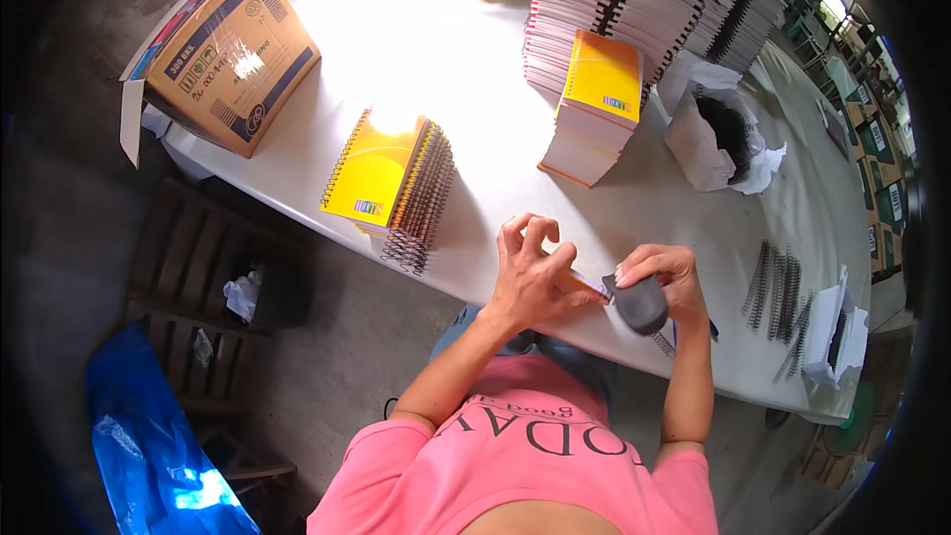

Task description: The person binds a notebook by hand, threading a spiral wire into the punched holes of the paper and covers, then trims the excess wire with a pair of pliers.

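Observation:
My left hand (530,272) is near the table's front edge, fingers bent, closed on a thin orange-edged thing (586,284), seen almost edge-on; its kind is unclear. Beside it, my right hand (674,272) grips a dark grey, rounded, palm-sized object (639,303), pressed near that orange edge. What the object is cannot be made out. Below it part of a dark wire spiral coil (663,343) shows. To the left of my hands stands a stack of yellow spiral-bound notebooks (374,166). Beyond my hands rises a stack of yellow-covered pads (600,79) with no coils visible.
An open cardboard box (238,54) stands on the table's left. Tall stacks of bound books (575,15) fill the back right. White paper holding dark coils (708,129) lies at the right, with loose coils (775,282) nearer. A blue plastic sheet (149,426) hangs lower left.

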Available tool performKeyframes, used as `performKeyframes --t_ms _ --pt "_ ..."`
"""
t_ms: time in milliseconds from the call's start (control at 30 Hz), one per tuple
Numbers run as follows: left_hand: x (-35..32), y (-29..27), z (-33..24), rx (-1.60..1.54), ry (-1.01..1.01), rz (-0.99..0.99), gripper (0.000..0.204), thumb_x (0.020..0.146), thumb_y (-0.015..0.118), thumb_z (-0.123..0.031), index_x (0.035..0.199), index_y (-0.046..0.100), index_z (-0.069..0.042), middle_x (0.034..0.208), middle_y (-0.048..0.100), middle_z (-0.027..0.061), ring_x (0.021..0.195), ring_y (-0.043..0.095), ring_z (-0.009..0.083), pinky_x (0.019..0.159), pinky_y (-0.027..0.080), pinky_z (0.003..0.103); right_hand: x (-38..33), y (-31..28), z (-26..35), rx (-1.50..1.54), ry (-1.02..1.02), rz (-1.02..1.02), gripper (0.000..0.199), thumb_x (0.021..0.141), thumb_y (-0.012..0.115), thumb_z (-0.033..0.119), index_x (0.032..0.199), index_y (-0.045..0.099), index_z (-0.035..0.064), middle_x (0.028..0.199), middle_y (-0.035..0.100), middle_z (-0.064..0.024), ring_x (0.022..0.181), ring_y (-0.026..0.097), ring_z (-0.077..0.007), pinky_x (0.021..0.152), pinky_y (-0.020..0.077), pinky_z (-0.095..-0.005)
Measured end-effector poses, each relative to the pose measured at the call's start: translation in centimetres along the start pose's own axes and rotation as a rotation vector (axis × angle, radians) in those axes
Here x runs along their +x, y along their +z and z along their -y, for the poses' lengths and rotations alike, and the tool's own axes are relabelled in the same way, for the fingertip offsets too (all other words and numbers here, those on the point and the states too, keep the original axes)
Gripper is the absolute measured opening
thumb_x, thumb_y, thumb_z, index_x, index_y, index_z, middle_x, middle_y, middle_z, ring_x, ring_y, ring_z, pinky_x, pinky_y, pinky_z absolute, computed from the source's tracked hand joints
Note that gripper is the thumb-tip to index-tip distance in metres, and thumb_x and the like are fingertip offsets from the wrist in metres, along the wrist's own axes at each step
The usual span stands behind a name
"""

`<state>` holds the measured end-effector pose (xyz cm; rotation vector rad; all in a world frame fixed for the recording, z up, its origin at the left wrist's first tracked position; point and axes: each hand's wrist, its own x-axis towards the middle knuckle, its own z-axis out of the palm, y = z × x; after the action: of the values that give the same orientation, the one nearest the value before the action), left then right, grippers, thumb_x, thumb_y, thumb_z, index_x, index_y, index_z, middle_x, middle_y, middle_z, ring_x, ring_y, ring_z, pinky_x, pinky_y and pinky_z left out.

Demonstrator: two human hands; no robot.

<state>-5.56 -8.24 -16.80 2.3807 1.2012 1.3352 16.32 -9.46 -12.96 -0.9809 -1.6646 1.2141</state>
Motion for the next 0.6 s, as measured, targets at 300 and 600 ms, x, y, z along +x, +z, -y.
performKeyframes --t_ms 300,600 --pt "0.1 -0.3 0.4 0.021 0.008 0.071 0.057 0.049 0.081 -0.057 0.073 0.057 -0.011 0.102 0.043 0.0098 0.105 0.037 0.0332 0.089 0.032 0.046 0.7 1.2 1.1 -0.405 -0.16 -0.075 0.029 0.059 0.066 -0.012 0.08 0.074 0.0061 0.075 0.063 -0.0046 0.072 0.062 -0.0165 0.068 0.0514 -0.0302" --pt "0.0 0.2 1.1 -0.073 -0.088 0.051 0.061 0.042 0.089 -0.049 0.072 0.055 -0.008 0.11 0.037 0.0168 0.108 0.036 0.0345 0.082 0.041 0.043 2.2 0.1 -0.6 -0.589 -0.005 -0.308 0.031 0.059 0.069 -0.01 0.083 0.075 0.0092 0.075 0.062 -0.0049 0.072 0.061 -0.0162 0.064 0.0463 -0.0256"
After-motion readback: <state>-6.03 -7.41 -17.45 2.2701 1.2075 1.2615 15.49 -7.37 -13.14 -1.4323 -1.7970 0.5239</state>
